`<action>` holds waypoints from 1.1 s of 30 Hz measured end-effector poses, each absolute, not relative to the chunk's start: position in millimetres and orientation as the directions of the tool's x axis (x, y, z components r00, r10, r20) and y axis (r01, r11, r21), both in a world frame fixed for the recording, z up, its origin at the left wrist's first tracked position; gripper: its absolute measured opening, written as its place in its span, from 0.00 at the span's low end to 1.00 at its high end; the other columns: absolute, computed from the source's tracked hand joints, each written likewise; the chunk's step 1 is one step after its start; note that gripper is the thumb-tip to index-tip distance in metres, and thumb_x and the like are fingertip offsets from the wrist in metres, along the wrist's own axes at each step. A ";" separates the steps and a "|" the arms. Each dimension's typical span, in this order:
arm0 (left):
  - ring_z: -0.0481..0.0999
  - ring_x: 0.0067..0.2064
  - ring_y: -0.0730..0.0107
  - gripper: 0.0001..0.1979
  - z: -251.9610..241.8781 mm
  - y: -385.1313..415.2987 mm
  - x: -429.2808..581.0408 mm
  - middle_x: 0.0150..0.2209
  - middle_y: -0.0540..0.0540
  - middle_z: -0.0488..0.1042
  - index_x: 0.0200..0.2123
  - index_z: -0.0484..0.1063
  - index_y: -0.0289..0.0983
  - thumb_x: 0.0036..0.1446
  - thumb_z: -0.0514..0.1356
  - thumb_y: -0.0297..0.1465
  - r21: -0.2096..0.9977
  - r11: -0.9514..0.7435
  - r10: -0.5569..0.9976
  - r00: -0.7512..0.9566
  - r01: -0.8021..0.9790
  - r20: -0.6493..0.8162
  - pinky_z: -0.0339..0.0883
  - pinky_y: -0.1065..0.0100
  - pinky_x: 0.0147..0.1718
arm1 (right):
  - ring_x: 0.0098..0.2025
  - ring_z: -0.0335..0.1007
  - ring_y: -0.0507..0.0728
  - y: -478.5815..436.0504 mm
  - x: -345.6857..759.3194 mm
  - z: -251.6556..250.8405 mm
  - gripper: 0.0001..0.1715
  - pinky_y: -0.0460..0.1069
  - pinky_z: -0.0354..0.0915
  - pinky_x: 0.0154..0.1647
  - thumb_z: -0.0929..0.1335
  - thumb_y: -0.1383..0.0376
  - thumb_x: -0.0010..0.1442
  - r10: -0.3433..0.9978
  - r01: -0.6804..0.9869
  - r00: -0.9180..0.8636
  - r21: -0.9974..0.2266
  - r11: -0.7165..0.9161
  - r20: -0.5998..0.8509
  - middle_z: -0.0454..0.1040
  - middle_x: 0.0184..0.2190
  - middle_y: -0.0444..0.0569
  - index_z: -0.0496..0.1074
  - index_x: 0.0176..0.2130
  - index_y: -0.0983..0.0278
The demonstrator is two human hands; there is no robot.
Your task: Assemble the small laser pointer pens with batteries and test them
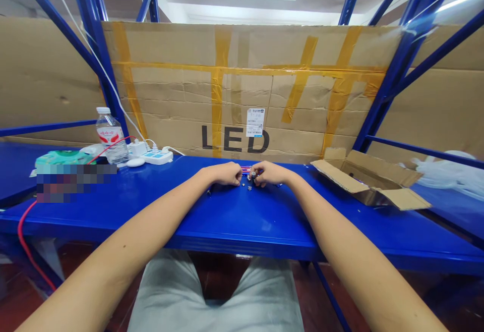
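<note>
Both arms reach forward over a blue metal shelf [242, 221]. My left hand [226, 173] and my right hand [269, 173] meet at the far middle of the shelf, knuckles up and fingers curled. Between the fingertips sits a small metal part with thin red wires [249, 171], pinched from both sides. Its exact shape is too small to make out. A few tiny loose parts [245, 185] lie on the shelf just below the hands.
An open cardboard box [372, 180] lies to the right. At the left stand a water bottle [111, 136], a white power strip [157, 156], a green pack [62, 158] and a red cable [26, 251]. A taped cardboard sheet marked LED [242, 95] closes the back.
</note>
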State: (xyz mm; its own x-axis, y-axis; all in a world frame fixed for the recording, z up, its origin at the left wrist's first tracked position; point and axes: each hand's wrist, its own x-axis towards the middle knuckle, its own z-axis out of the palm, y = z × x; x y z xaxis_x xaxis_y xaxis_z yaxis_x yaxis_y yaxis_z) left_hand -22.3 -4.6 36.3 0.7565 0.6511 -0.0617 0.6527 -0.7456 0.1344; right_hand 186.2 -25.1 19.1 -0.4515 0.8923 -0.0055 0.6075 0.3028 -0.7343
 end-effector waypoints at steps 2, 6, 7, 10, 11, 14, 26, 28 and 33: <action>0.73 0.31 0.69 0.08 36.6 -6.8 -23.4 0.32 0.45 0.77 0.34 0.76 0.34 0.50 0.60 0.28 0.160 -0.724 0.669 0.740 0.671 -0.072 0.62 0.71 0.30 | 0.29 0.73 0.52 -25.2 185.9 19.0 0.15 0.44 0.70 0.27 0.68 0.76 0.42 0.895 0.607 -0.445 -0.736 0.299 -0.004 0.73 0.27 0.43 0.70 0.33 0.63; 0.73 0.31 0.69 0.07 33.7 -4.5 -25.3 0.30 0.46 0.77 0.33 0.77 0.34 0.50 0.60 0.29 0.205 -0.738 0.650 0.759 0.643 -0.045 0.61 0.71 0.29 | 0.29 0.73 0.52 -27.0 185.0 20.5 0.14 0.44 0.70 0.27 0.68 0.76 0.44 0.902 0.622 -0.432 -0.727 0.290 -0.011 0.74 0.26 0.43 0.70 0.33 0.63; 0.73 0.31 0.69 0.07 32.6 -3.3 -25.1 0.30 0.46 0.78 0.33 0.77 0.34 0.51 0.59 0.29 0.203 -0.756 0.635 0.773 0.622 -0.004 0.61 0.71 0.30 | 0.29 0.74 0.52 -27.5 184.8 20.8 0.14 0.44 0.70 0.27 0.68 0.76 0.44 0.902 0.625 -0.432 -0.725 0.290 -0.011 0.74 0.26 0.43 0.70 0.33 0.63; 0.74 0.33 0.69 0.10 29.9 -1.5 -22.4 0.33 0.46 0.79 0.36 0.78 0.35 0.55 0.57 0.30 0.175 -0.817 0.575 0.792 0.549 0.202 0.62 0.70 0.32 | 0.29 0.74 0.52 -28.7 184.1 21.1 0.13 0.43 0.69 0.27 0.68 0.76 0.45 0.904 0.629 -0.427 -0.719 0.296 -0.001 0.74 0.26 0.43 0.69 0.33 0.64; 0.75 0.35 0.68 0.11 29.3 -1.9 -20.8 0.35 0.45 0.80 0.38 0.78 0.36 0.57 0.56 0.31 0.164 -0.831 0.556 0.783 0.531 0.278 0.62 0.70 0.34 | 0.28 0.74 0.52 -28.8 183.8 21.0 0.13 0.43 0.69 0.27 0.68 0.77 0.46 0.906 0.630 -0.422 -0.719 0.295 0.003 0.74 0.26 0.44 0.68 0.33 0.64; 0.76 0.39 0.67 0.12 26.9 -5.7 -15.0 0.39 0.45 0.80 0.41 0.77 0.37 0.61 0.55 0.33 0.122 -0.852 0.507 0.742 0.510 0.439 0.63 0.70 0.37 | 0.28 0.74 0.52 -28.6 182.7 20.3 0.13 0.43 0.69 0.26 0.68 0.78 0.47 0.917 0.630 -0.400 -0.723 0.285 0.013 0.75 0.27 0.45 0.68 0.33 0.65; 0.79 0.40 0.64 0.14 15.5 -5.5 -8.1 0.42 0.45 0.81 0.44 0.78 0.41 0.64 0.53 0.31 -0.037 -0.892 0.385 0.802 0.450 0.456 0.65 0.69 0.38 | 0.26 0.73 0.53 -26.7 185.0 20.2 0.14 0.44 0.70 0.26 0.66 0.79 0.48 0.912 0.619 -0.410 -0.731 0.289 0.013 0.74 0.24 0.44 0.69 0.34 0.65; 0.79 0.39 0.64 0.14 15.5 -5.8 -8.5 0.42 0.45 0.81 0.45 0.78 0.42 0.63 0.53 0.32 -0.040 -0.885 0.398 0.798 0.464 0.452 0.65 0.68 0.37 | 0.26 0.74 0.52 -26.4 185.4 20.3 0.13 0.45 0.70 0.26 0.66 0.79 0.48 0.915 0.613 -0.403 -0.740 0.276 0.007 0.74 0.24 0.44 0.68 0.33 0.65; 0.78 0.38 0.65 0.15 22.1 -9.7 -12.3 0.39 0.45 0.81 0.45 0.77 0.40 0.61 0.53 0.31 0.012 -0.848 0.472 0.746 0.529 0.470 0.64 0.69 0.37 | 0.26 0.73 0.52 -25.6 187.0 20.6 0.15 0.43 0.69 0.26 0.66 0.80 0.46 0.916 0.629 -0.401 -0.725 0.280 0.006 0.73 0.24 0.43 0.67 0.33 0.64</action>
State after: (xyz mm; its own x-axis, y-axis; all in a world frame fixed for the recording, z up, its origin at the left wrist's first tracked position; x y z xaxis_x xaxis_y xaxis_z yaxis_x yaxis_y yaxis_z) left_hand -12.3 -9.7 22.1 0.7459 0.4720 0.4699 0.5291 -0.8485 0.0123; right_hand 187.0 -25.6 20.6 -0.4006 0.9162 0.0061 0.6295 0.2801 -0.7248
